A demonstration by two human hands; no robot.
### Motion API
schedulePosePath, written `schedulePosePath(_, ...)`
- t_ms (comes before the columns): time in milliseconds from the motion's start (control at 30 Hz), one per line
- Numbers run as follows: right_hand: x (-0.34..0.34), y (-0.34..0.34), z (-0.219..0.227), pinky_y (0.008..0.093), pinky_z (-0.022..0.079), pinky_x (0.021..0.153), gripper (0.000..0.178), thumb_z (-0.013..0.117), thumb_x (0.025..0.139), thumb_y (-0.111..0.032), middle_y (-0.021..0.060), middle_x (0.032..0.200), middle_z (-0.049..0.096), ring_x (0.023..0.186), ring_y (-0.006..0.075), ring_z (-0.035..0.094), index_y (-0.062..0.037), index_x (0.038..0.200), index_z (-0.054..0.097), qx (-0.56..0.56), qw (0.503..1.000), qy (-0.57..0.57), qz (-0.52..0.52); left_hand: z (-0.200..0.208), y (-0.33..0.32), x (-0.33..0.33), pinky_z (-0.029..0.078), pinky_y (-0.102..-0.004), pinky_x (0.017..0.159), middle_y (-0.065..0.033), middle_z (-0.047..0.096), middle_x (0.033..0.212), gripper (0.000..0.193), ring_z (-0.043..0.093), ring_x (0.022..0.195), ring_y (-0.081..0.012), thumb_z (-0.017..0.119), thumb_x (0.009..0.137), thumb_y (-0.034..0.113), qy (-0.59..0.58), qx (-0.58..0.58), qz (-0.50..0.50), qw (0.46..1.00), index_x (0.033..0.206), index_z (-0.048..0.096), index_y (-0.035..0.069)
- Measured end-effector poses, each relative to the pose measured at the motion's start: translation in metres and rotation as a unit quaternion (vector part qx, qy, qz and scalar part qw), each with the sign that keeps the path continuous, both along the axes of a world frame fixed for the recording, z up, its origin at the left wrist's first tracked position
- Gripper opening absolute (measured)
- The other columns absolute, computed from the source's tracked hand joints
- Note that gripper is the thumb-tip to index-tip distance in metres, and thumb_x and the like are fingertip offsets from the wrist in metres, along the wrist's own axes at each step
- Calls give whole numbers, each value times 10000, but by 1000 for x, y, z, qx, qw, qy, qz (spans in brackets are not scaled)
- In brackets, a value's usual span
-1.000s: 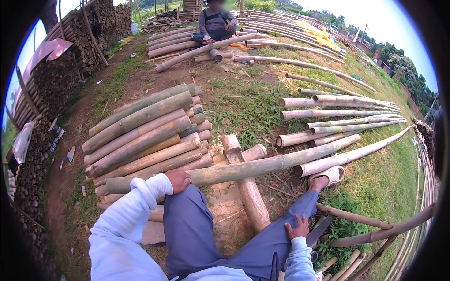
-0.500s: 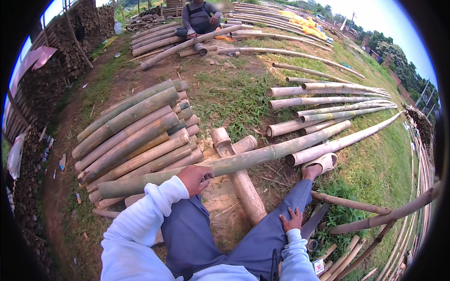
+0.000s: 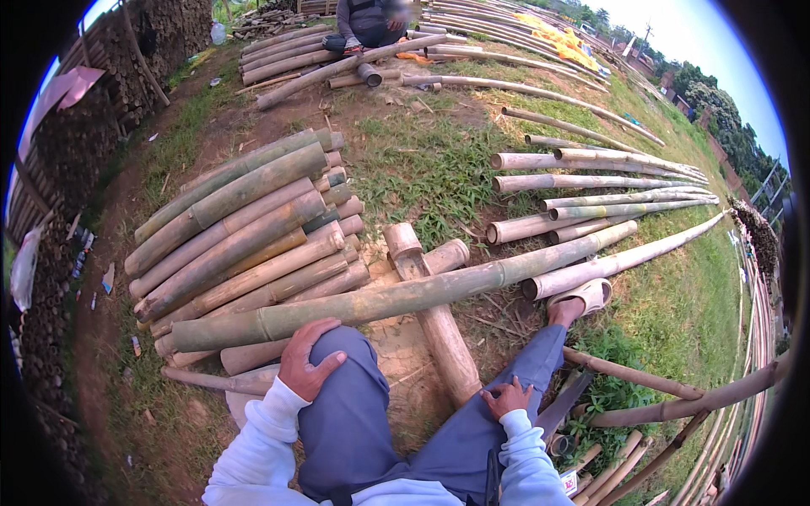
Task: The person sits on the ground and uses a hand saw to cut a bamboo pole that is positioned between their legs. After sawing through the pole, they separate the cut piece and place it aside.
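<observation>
I sit with my legs in blue-grey trousers stretched out on bare earth. A long green bamboo pole [image 3: 405,295] lies across in front of my knees, resting on a short thick bamboo log [image 3: 439,337]. My left hand [image 3: 308,358] lies flat on my left knee with fingers apart, its fingertips just below the pole. My right hand [image 3: 506,396] rests on my right thigh beside the short log, holding nothing. My right foot in a pale sandal [image 3: 586,293] is near the pole's far half.
A pile of cut bamboo poles [image 3: 245,228] lies to my left. More poles [image 3: 591,181] spread over the grass at right. Thin curved poles [image 3: 675,409] lie by my right leg. Another person [image 3: 367,21] sits at the back. Stacked wood [image 3: 59,160] lines the left edge.
My left hand has come off the long pole and now lies on my knee. The view has tipped down and nearer. My right hand stays on my thigh.
</observation>
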State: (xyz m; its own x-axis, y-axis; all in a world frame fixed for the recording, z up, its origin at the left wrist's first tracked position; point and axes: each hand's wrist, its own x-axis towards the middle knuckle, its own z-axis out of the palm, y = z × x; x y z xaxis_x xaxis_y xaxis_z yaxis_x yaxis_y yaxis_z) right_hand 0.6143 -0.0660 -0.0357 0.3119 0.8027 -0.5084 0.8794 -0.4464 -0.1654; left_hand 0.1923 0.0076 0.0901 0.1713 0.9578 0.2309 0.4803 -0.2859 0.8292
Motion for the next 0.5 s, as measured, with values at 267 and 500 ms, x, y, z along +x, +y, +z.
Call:
schedulePosePath(267,-116,66,-36,443,491,1034,509,736,894,-246,168,1307,643,1199,379,611,-116,1364,592,303,888,277,208,-70,-47,-36,442,-368,1055,-158,663,1170,487,605,1190,-260,666,962,307,-173,-132,134,967,1315,582,-18)
schedulePosePath(500,-184,75,-68,475,451,1064,583,740,846,-227,169,1394,572,1285,383,535,-110,1384,547,254,838,291,384,-189,-105,-139,495,-333,874,-126,630,1059,380,601,965,-174,730,879,133,-87,-118,527,837,1209,584,12)
